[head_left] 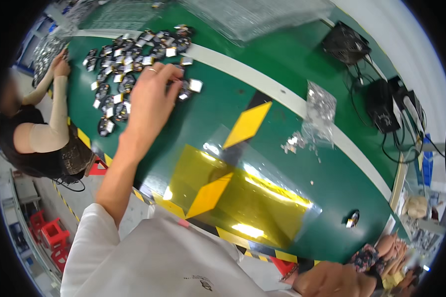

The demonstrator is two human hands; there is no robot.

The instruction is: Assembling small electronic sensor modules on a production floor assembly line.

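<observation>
My left hand (156, 96), with a ring on one finger, reaches over a spread of small black coiled parts (121, 69) that carry white and silvery square pieces. Its thumb and fingers are bent together at the right edge of the spread, pinching a black coiled part (184, 93); a white square piece (195, 85) shows beside the fingertips. My right hand (337, 281) is low at the right, just off the table's near edge. Its fingers look curled but are blurred, and whether they hold anything is hidden.
A yellow transparent sheet (262, 208) lies on the green table. Farther right are a clear bag (320, 106), small silvery bits (295, 142) and a lone black coiled part (352, 219). Black devices with cables (346, 43) stand at the back. A co-worker (44, 128) is at the left.
</observation>
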